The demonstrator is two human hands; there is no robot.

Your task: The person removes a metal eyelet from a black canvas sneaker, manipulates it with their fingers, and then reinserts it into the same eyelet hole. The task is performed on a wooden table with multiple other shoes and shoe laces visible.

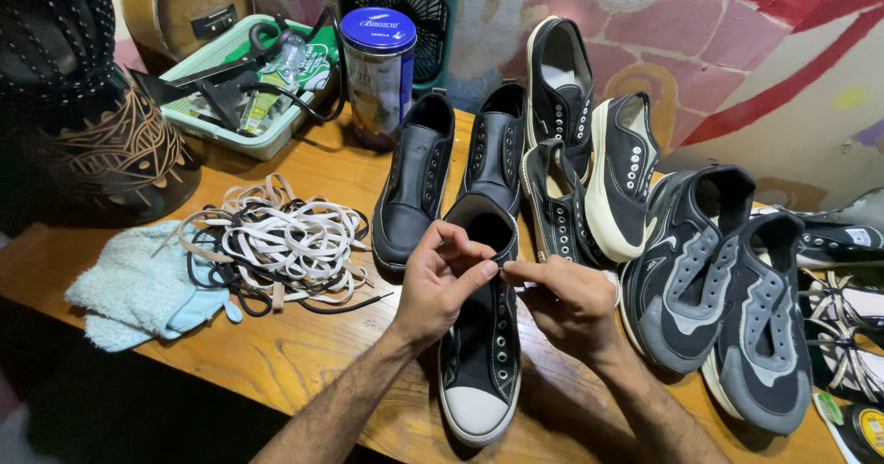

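A black high-top sneaker (481, 363) with a white toe cap lies on the wooden table (276, 353), toe toward me. My left hand (442, 284) pinches the top edge of its collar between thumb and fingers. My right hand (569, 303) meets it from the right, fingertips pinched at the same edge on something small and pale. A tangled pile of white and black laces (276, 243) lies to the left of the shoe.
Several unlaced shoes crowd the table: two black leather shoes (419, 183), black canvas sneakers (589, 160), grey-black trainers (718, 289). A light blue towel (138, 289), a blue-lidded jar (378, 73), a tool tray (244, 77) and a dark carved pot (92, 114) stand on the left.
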